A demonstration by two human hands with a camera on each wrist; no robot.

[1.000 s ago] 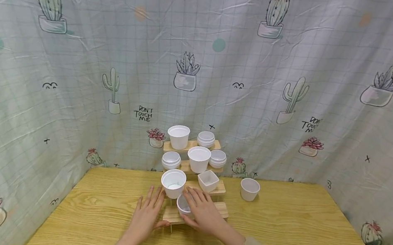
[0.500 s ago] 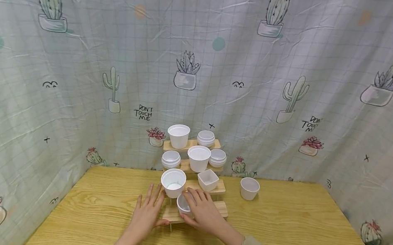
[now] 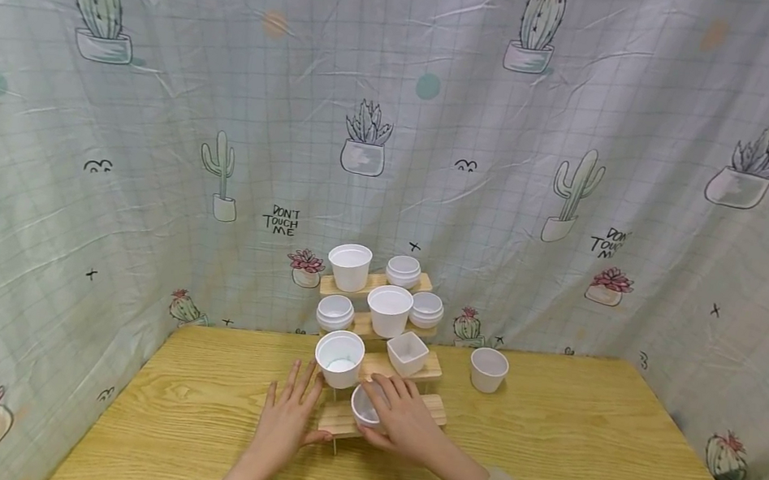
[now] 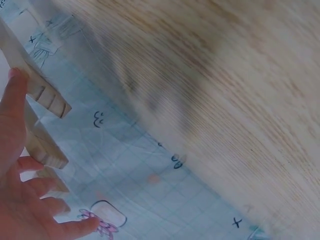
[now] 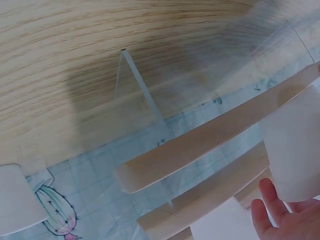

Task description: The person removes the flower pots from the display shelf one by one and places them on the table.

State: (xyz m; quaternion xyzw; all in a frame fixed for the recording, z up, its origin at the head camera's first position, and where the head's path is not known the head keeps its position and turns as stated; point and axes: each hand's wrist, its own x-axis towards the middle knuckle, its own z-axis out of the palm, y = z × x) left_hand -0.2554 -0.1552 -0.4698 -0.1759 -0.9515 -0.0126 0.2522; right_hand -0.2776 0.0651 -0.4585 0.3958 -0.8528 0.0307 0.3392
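Seven white pots (image 3: 388, 316) sit on wooden steps (image 3: 432, 407), left hand (image 3: 284, 419) spread wide, right hand (image 3: 412, 423) holding a round white cup (image 3: 363, 410), and one white tub (image 3: 487, 374) seems left to do.

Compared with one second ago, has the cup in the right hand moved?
Yes, slightly rightward: the cup now sits farther from the left end of the bottom shelf.

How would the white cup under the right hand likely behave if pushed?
The white cup would probably slide rather than roll, being upright on a flat wooden step. Its smooth-looking surface suggests a stiff, somewhat slippery feel. The step is narrow, so a forward push might tip it off.
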